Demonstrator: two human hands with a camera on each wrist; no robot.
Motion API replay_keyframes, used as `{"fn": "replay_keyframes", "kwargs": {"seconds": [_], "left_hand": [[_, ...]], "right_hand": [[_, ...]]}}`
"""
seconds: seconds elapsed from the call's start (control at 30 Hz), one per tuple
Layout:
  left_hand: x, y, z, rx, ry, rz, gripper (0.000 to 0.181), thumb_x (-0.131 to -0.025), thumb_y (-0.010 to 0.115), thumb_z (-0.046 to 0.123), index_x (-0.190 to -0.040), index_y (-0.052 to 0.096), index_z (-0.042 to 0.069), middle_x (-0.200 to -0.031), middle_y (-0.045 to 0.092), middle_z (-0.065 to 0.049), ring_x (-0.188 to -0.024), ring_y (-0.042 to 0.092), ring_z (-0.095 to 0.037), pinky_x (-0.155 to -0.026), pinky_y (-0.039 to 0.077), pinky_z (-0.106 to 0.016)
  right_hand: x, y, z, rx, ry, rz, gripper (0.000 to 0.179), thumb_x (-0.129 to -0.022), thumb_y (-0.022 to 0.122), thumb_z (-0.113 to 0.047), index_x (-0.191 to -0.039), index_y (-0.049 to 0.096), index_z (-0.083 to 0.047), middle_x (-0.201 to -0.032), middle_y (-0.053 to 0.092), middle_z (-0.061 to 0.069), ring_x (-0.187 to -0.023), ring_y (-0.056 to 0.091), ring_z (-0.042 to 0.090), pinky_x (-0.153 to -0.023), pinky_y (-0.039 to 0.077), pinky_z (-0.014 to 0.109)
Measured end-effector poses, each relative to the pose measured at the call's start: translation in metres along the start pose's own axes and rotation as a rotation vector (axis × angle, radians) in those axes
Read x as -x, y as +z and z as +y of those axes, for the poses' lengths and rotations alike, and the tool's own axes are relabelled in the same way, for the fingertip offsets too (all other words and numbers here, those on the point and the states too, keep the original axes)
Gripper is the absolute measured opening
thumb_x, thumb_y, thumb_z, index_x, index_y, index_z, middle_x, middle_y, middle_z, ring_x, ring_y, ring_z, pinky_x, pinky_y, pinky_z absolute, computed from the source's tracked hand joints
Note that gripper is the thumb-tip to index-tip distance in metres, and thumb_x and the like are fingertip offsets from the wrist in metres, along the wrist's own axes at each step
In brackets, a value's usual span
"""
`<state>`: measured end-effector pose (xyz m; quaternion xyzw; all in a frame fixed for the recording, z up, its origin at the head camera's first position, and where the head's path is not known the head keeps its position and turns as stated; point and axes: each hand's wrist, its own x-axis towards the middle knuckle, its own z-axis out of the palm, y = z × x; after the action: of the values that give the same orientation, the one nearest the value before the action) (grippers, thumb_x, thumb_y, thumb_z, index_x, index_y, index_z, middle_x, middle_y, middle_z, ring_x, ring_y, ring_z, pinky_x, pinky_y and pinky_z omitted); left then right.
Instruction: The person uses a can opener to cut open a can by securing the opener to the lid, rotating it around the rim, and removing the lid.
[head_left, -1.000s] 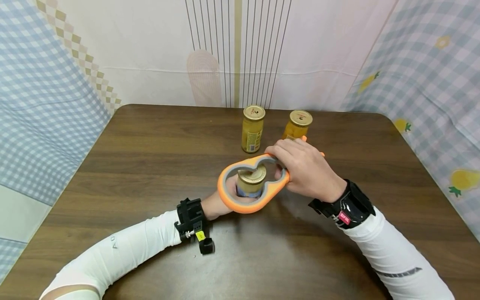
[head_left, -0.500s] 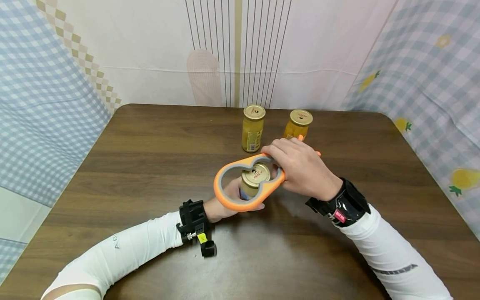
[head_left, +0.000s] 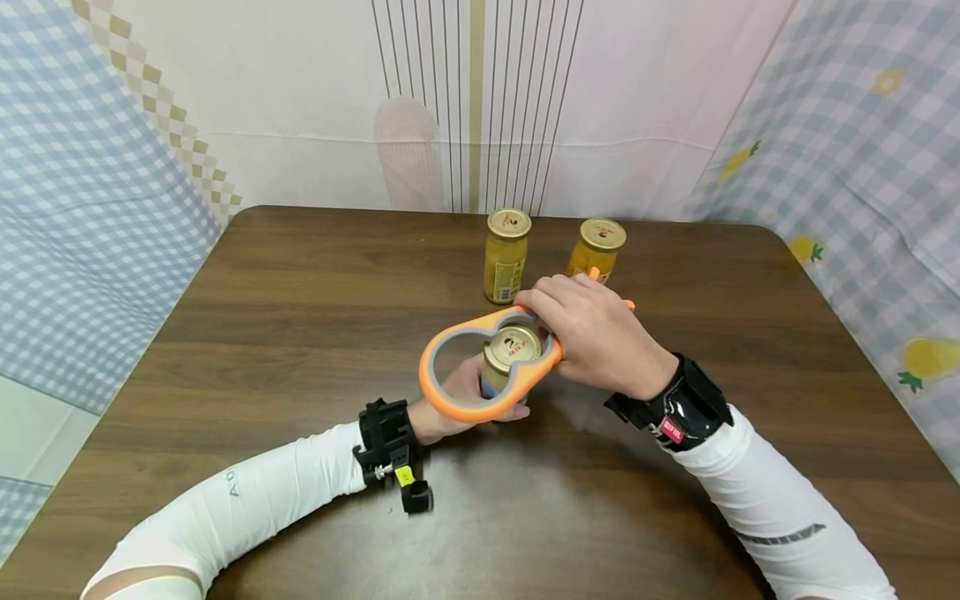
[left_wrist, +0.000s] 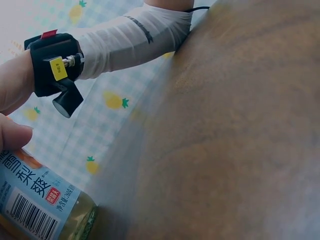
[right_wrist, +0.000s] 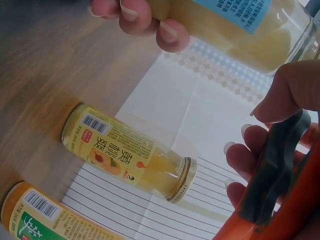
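left hand (head_left: pixel 463 383) grips jar (head_left: pixel 513 345) well inside table's far edge (head_left: pixel 337 212)

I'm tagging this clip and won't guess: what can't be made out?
Head view: most of the handles of the orange tool, covered by the right hand.
Head view: lettering on the lid of the held jar, too small to read.
Left wrist view: that lid, cut off by the left edge.
Right wrist view: the top of the orange jar, cut off by the bottom edge.
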<state>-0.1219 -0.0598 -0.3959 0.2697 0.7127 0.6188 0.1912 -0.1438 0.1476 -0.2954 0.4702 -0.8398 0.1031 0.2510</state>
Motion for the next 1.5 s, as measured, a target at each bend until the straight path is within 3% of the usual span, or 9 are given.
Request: {"fn": "replay_keyframes", "kwargs": {"seconds": [0.37, 0.83, 1.27, 1.5], "left_hand": [[0.000, -0.001, 0.000, -0.014, 0.015, 0.007, 0.082, -0.085, 0.079, 0.011, -0.155, 0.037, 0.017, -0.154, 0.049, 0.003, -0.136, 0.046, -0.010, -0.116, 0.037, -0.030], [-0.001, -0.002, -0.001, -0.045, -0.049, 0.003, 0.078, -0.085, 0.080, 0.024, -0.153, 0.041, 0.020, -0.150, 0.053, 0.008, -0.132, 0.049, -0.008, -0.116, 0.037, -0.036], [0.000, -0.001, 0.000, -0.043, -0.013, -0.013, 0.081, -0.086, 0.079, 0.012, -0.154, 0.037, 0.023, -0.152, 0.049, 0.011, -0.136, 0.046, -0.007, -0.118, 0.037, -0.029], [-0.001, 0.000, 0.004, -0.023, 0.022, -0.039, 0.085, -0.088, 0.077, 0.006, -0.159, 0.033, 0.023, -0.162, 0.036, 0.011, -0.147, 0.033, -0.006, -0.122, 0.031, -0.031]], "right_hand": [[-0.002, -0.001, -0.001, -0.004, -0.002, -0.020, 0.039, -0.081, 0.080, -0.009, -0.115, 0.063, -0.006, -0.093, 0.059, 0.004, -0.084, 0.057, 0.024, -0.077, 0.048, 0.040], [-0.002, 0.001, -0.003, 0.003, -0.006, -0.064, 0.042, -0.080, 0.080, -0.006, -0.118, 0.063, -0.005, -0.097, 0.061, 0.005, -0.087, 0.059, 0.026, -0.084, 0.052, 0.043], [-0.001, -0.008, -0.005, 0.051, 0.007, -0.099, 0.037, -0.082, 0.076, -0.006, -0.117, 0.063, -0.008, -0.094, 0.061, 0.003, -0.079, 0.058, 0.023, -0.071, 0.052, 0.038], [0.003, -0.023, -0.007, 0.105, 0.031, -0.152, 0.047, -0.075, 0.079, -0.015, -0.119, 0.063, -0.010, -0.087, 0.058, 0.001, -0.072, 0.061, 0.023, -0.066, 0.050, 0.038]]}}
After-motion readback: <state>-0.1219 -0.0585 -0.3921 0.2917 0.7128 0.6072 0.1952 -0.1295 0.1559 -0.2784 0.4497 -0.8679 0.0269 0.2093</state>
